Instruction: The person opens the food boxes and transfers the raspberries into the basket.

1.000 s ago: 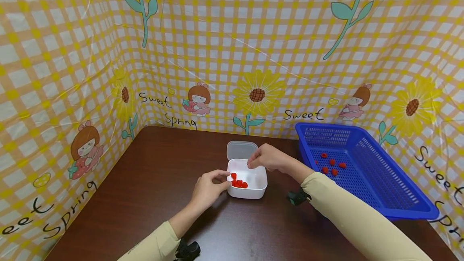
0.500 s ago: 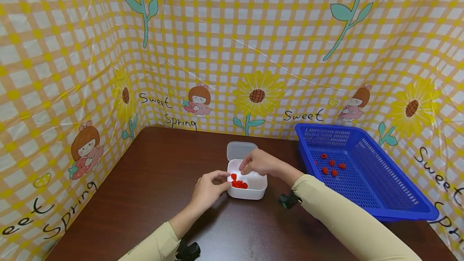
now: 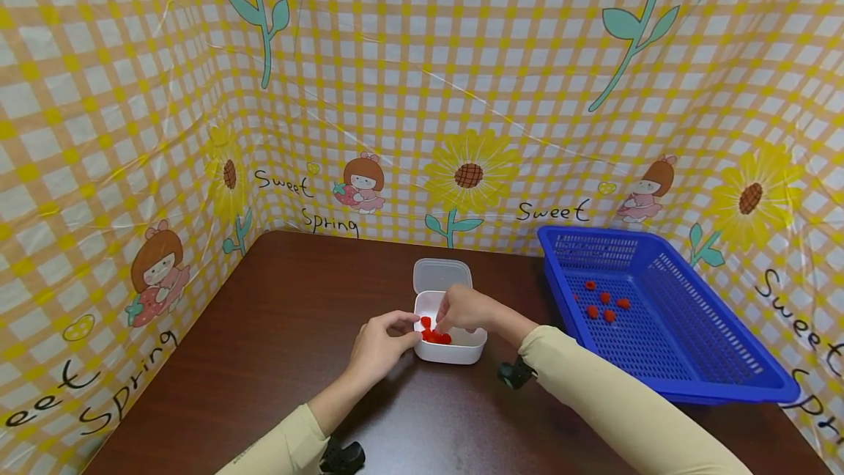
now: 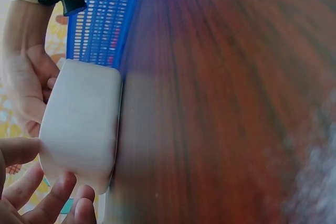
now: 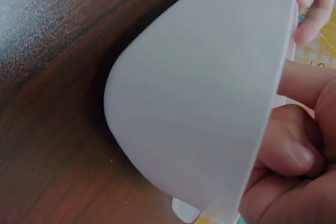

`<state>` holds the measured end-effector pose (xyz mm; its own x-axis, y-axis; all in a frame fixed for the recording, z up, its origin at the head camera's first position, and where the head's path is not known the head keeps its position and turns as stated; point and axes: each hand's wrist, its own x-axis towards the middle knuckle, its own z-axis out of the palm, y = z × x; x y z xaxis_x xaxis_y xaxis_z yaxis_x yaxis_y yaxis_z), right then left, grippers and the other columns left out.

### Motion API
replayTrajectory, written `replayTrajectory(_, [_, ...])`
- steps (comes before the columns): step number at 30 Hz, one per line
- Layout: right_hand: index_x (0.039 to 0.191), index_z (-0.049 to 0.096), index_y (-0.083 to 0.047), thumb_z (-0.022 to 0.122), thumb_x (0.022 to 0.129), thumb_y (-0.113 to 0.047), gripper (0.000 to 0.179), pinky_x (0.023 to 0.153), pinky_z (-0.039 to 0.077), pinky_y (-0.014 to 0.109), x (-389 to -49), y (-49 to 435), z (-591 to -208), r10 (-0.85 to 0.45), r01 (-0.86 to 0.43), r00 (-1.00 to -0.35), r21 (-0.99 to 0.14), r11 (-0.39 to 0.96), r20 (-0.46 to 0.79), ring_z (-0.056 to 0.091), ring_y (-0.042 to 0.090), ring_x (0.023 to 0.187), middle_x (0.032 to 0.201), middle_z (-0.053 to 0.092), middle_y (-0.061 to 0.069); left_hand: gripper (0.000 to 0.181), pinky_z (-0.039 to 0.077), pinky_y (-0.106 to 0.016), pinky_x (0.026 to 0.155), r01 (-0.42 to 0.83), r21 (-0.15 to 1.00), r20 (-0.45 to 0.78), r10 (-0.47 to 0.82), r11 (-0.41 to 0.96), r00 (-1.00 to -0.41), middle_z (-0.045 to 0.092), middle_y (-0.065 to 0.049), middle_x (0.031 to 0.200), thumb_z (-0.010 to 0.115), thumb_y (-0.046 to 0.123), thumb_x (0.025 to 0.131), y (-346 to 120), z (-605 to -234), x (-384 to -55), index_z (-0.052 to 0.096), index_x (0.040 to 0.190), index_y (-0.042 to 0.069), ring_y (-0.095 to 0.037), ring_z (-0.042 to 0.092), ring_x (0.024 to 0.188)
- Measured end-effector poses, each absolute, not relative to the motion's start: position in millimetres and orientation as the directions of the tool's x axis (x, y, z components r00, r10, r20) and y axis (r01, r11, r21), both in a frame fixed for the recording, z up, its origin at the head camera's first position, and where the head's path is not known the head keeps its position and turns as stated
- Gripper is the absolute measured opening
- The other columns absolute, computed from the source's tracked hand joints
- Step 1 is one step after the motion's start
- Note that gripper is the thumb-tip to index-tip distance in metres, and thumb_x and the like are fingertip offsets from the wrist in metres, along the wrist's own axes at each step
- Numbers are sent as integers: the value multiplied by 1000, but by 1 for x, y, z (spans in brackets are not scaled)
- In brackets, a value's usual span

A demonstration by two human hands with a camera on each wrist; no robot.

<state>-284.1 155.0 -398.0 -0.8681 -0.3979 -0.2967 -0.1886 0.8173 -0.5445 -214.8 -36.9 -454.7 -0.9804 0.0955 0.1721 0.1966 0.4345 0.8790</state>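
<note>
A small white plastic box (image 3: 450, 352), its lid opened back, stands on the table with several red raspberries (image 3: 431, 336) in its near left part. At the box's left side my left hand (image 3: 379, 349) holds it, the thumb and fingers against the wall; the left wrist view shows fingers (image 4: 55, 195) on the white wall. My right hand (image 3: 469, 308) reaches down into the box with its fingers bent, the tips close to the raspberries. The right wrist view has the box wall (image 5: 194, 87) hiding those tips, so whether they hold a raspberry is unclear.
To the right stands a blue perforated basket (image 3: 686, 347) with several more raspberries (image 3: 605, 299) on its floor. The translucent lid (image 3: 442, 274) lies behind the box. A checked cloth (image 3: 395, 94) rises along the back and sides of the brown table (image 3: 316, 292).
My right hand has moved left and down into the box, toward the raspberries. My left hand stays at the box's left side.
</note>
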Motion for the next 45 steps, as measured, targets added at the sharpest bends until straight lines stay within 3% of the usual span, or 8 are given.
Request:
replayTrajectory(6, [75, 73, -7, 81, 80, -13, 11, 39, 32, 21, -282, 152, -402, -372, -203, -875, -463, 863, -310, 32, 10, 41, 53, 37, -5, 27, 49, -32, 68, 192, 879, 170, 90, 437, -981, 73, 7, 90, 76, 24, 84, -37, -454, -214, 77, 111, 18, -11, 68, 81])
replayTrajectory(13, [66, 66, -9, 82, 79, -14, 21, 39, 35, 22, -279, 149, -405, -363, -226, -870, -385, 895, -333, 39, 12, 45, 58, 47, -3, 27, 49, -32, 69, 189, 875, 170, 82, 445, -982, 74, 8, 90, 76, 24, 84, -36, -454, -214, 77, 110, 20, -10, 68, 81])
replayTrajectory(17, [58, 58, -11, 82, 78, -14, 31, 38, 31, 21, -279, 148, -407, -362, -246, -868, -341, 907, -339, 37, 11, 40, 54, 42, -3, 27, 48, -32, 68, 190, 872, 172, 82, 450, -982, 73, 8, 89, 76, 24, 84, -36, -455, -215, 77, 110, 20, -9, 67, 79])
replayTrajectory(24, [67, 67, -11, 82, 80, -19, 21, 39, 33, 21, -280, 147, -408, -368, -254, -869, -340, 906, -331, 41, 11, 41, 56, 48, -4, 27, 49, -32, 69, 196, 872, 180, 78, 449, -981, 74, 7, 90, 77, 24, 83, -35, -455, -215, 77, 110, 20, -10, 69, 82])
replayTrajectory(28, [66, 66, -10, 83, 79, -22, 25, 41, 35, 23, -281, 147, -404, -362, -249, -869, -335, 909, -337, 41, 13, 44, 57, 47, -3, 27, 49, -32, 69, 190, 875, 174, 78, 444, -982, 74, 7, 90, 77, 24, 83, -35, -455, -215, 77, 110, 20, -10, 69, 82])
replayTrajectory(35, [67, 50, -10, 78, 81, -16, 32, 45, 38, 27, -279, 148, -394, -379, -321, -847, -209, 924, -372, 44, 16, 47, 60, 41, -2, 27, 49, -32, 70, 188, 876, 174, 74, 445, -982, 73, 7, 90, 76, 25, 83, -36, -456, -216, 77, 110, 20, -10, 68, 82])
replayTrajectory(45, [68, 50, -9, 64, 82, -3, 21, 46, 37, 26, -272, 143, -395, -414, -419, -827, -73, 905, -380, 43, 16, 47, 63, 44, 1, 26, 49, -32, 69, 182, 876, 168, 72, 446, -983, 73, 8, 89, 76, 25, 83, -36, -456, -216, 77, 109, 21, -10, 69, 82])
